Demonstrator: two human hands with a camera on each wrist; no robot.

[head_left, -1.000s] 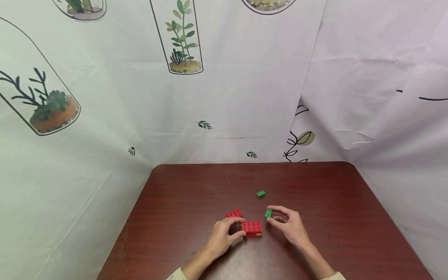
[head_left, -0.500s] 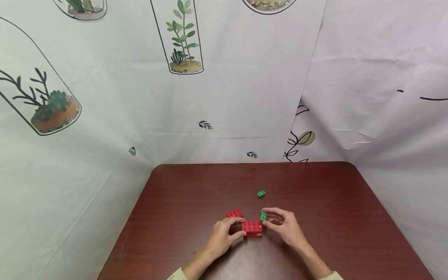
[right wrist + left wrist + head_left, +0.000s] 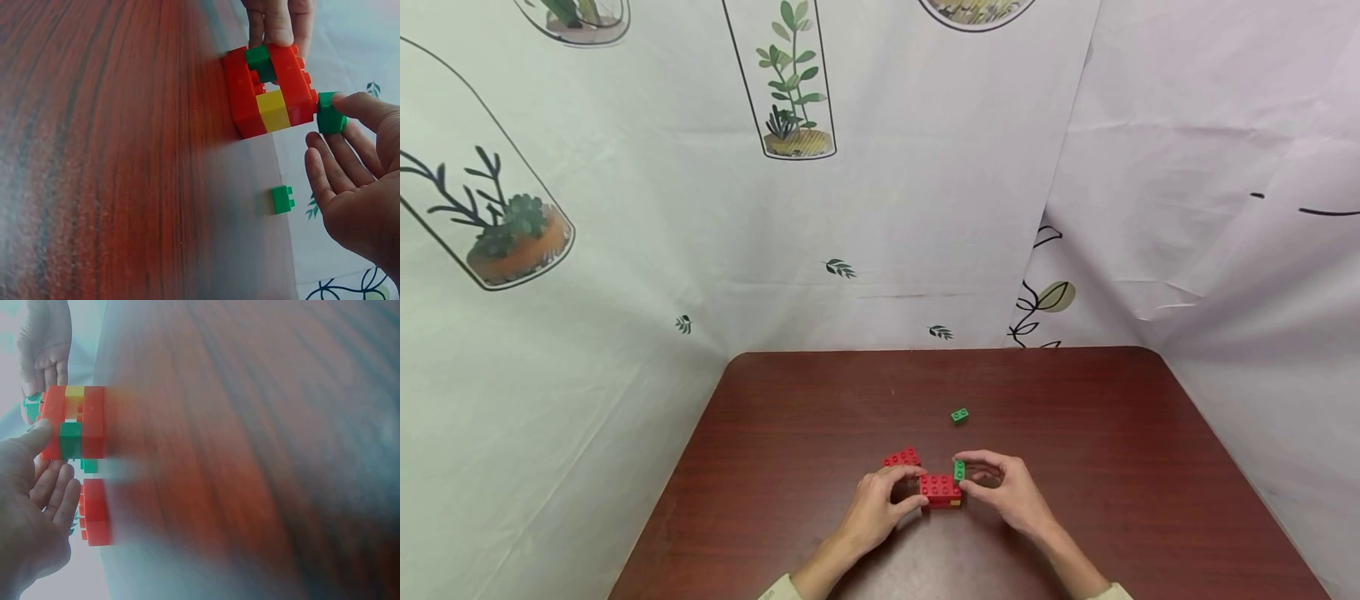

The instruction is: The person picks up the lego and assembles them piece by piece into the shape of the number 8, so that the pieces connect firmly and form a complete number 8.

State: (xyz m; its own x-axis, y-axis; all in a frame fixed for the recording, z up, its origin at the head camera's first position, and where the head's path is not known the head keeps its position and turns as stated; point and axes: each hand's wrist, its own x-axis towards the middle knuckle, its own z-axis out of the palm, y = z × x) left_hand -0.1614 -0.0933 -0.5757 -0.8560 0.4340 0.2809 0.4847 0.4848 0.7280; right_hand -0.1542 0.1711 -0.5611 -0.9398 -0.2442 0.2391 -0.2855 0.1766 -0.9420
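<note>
Moved leftward since the earlier frame: green two-stud brick, pinched in right hand over near end of red-topped brick stack, which left hand grips opposite, presumably for steadying.

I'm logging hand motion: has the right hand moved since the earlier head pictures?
Yes: against the loose green brick in the head view, the right hand has shifted left, towards the brick stack.
</note>
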